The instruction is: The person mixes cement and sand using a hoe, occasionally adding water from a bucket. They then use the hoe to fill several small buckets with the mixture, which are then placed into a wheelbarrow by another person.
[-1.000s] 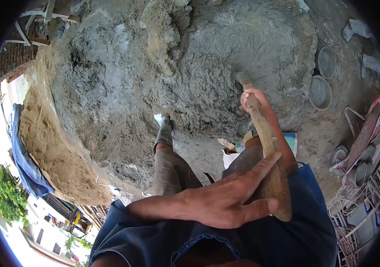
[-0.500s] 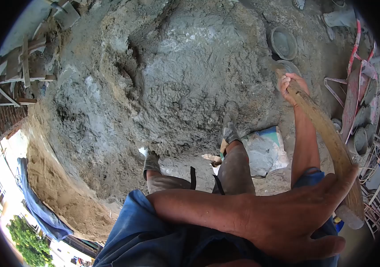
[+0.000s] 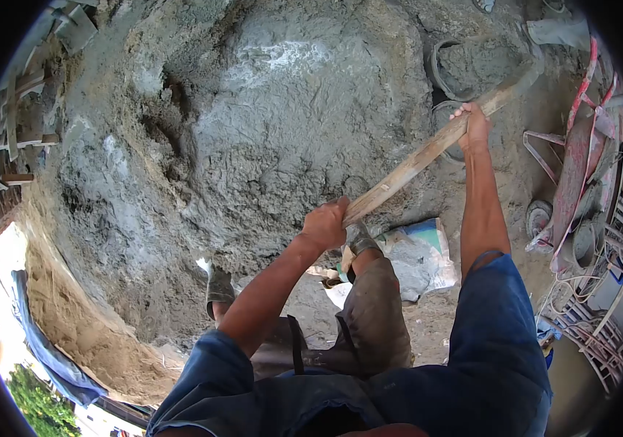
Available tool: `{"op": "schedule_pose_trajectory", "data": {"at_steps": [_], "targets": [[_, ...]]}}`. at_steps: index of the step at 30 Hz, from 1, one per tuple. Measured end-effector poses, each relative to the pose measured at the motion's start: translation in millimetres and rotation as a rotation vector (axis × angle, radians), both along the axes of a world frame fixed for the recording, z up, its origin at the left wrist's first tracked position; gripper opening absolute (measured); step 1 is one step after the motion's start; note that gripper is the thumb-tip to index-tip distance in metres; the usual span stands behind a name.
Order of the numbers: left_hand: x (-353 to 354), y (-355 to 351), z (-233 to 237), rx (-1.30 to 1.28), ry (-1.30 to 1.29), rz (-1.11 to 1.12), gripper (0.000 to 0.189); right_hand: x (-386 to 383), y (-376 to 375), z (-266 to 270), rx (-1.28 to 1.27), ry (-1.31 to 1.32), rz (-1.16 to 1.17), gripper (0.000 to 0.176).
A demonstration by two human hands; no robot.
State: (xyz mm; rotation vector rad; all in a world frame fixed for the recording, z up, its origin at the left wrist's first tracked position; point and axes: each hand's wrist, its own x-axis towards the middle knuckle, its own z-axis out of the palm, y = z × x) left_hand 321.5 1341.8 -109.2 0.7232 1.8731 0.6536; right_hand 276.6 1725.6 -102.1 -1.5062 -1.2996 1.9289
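Observation:
A long wooden-handled hoe [image 3: 406, 171] slants up to the right across my view. At its lower end, my left hand [image 3: 326, 222] is closed around the handle. My right hand [image 3: 476, 127] grips it farther up, near the far end. The hoe's head is hard to make out beside a bucket [image 3: 437, 65], where grey mortar [image 3: 483, 62] shows. Below that sits a second bucket [image 3: 444, 116], partly hidden by the handle and my right hand. Wet grey mortar [image 3: 275, 138] spreads over the ground in front of me.
A torn cement bag [image 3: 428, 251] lies by my boot. On the right stand a red wheelbarrow [image 3: 577, 167] and a heap of metal racks [image 3: 603, 320]. Wooden planks [image 3: 13, 116] are at the left, above a sand pile [image 3: 71, 313] with a blue tarp [image 3: 45, 349].
The hoe has swung round, its far end now out over the buckets. My left hand has moved from the lower right to the middle, and my right arm has stretched forward.

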Motion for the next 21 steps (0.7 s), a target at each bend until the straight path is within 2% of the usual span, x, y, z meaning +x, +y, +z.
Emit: {"op": "schedule_pose_trajectory", "data": {"at_steps": [2,4,7,9,10,13,15,18,19,20,21], "targets": [[13,-14,-24,0.050,0.078,0.155,0.039,11,-18,10,0.007,0.059,-0.075,0.006],[27,-45,-12,0.096,0.072,0.168,0.042,23,-52,35,0.014,0.115,-0.064,0.008],[57,-134,51,0.115,-0.088,0.191,0.049,41,-130,83,-0.090,0.148,-0.014,0.013],[67,-196,118,0.117,-0.197,0.255,0.052,50,-191,97,-0.218,0.105,-0.010,0.014],[73,-224,147,0.115,-0.253,0.310,0.052,53,-221,95,-0.290,0.068,-0.009,0.014],[70,-290,205,0.107,-0.198,0.366,0.051,52,-310,50,-0.471,0.014,0.037,0.014],[65,-322,235,-0.062,-0.297,0.438,0.052,49,-368,15,-0.517,-0.027,0.085,0.013],[50,-347,242,-0.154,-0.357,0.509,0.054,44,-448,-30,-0.615,-0.139,0.146,0.012],[55,-357,230,-0.175,-0.396,0.560,0.062,47,-474,-37,-0.596,-0.240,0.241,0.012],[48,-360,229,-0.219,-0.463,0.552,0.064,49,-502,-36,-0.572,-0.341,0.335,0.011],[36,-367,231,-0.184,-0.562,0.584,0.064,51,-523,-21,-0.591,-0.333,0.365,0.010]]}}
